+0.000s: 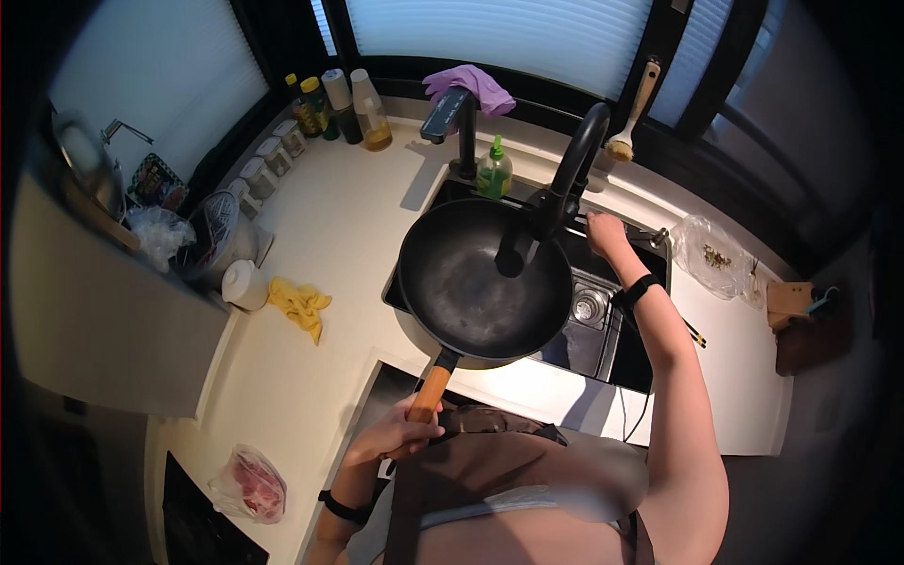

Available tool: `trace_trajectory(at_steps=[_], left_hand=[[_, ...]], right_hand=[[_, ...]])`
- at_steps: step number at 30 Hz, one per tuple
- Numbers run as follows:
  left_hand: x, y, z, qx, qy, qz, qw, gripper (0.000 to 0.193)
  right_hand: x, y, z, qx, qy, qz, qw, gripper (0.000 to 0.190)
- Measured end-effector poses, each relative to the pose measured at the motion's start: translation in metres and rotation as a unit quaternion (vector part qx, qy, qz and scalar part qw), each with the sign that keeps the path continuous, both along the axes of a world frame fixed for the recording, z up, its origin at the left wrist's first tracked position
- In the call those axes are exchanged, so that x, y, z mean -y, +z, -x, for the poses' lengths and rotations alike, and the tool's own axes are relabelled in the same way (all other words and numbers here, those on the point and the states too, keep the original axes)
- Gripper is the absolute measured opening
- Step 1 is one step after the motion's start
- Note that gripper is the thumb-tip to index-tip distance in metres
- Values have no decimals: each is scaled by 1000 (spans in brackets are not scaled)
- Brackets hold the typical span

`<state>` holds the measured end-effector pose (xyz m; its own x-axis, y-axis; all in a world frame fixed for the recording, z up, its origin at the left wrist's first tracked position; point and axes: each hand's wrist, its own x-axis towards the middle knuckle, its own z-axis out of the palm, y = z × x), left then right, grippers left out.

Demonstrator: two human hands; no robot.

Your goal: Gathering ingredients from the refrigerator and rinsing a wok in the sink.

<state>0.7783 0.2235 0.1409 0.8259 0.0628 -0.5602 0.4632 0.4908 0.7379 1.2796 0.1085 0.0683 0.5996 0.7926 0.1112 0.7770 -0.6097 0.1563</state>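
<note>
My left hand (417, 428) grips the wooden handle of a black frying pan (480, 289), which is over the sink (597, 346) beneath the curved black faucet (583, 148). The pan looks empty. No water stream can be made out. My right hand (606, 233) is at the back of the sink, right of the faucet, with its fingers curled; whether it holds a small part there is hidden. A pump bottle of green liquid (494, 173) stands behind the pan. Part of the sink with its drain strainer shows to the pan's right.
A yellow cloth (300, 304), a white lidded pot (245, 285) and bagged raw meat (258, 484) are on the left. Sauce bottles (371, 116) and seasoning jars (259, 178) line the back left. A wooden brush (635, 109) hangs behind; a clear plastic bag (713, 258) lies at right.
</note>
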Motion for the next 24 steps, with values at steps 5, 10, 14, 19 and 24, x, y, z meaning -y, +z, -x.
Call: trace_trajectory(at_steps=[5, 10, 14, 19, 24], left_hand=[[-8, -4, -8, -20, -9, -8, 1000, 39], [-5, -13, -15, -35, -21, -30, 999, 39], [-10, 0, -19, -27, -60, -29, 997, 38], [-15, -23, -6, 16, -58, 35, 998, 37], [-27, -22, -4, 36, -19, 183, 982, 35]], right_hand=[[8, 22, 70, -96, 8, -210, 973, 12], [39, 27, 129, -246, -82, -232, 937, 44], [83, -25, 134, -441, -190, -263, 837, 79], [88, -22, 164, -730, -225, -320, 561, 50], [71, 24, 161, -613, -195, -338, 687, 41]])
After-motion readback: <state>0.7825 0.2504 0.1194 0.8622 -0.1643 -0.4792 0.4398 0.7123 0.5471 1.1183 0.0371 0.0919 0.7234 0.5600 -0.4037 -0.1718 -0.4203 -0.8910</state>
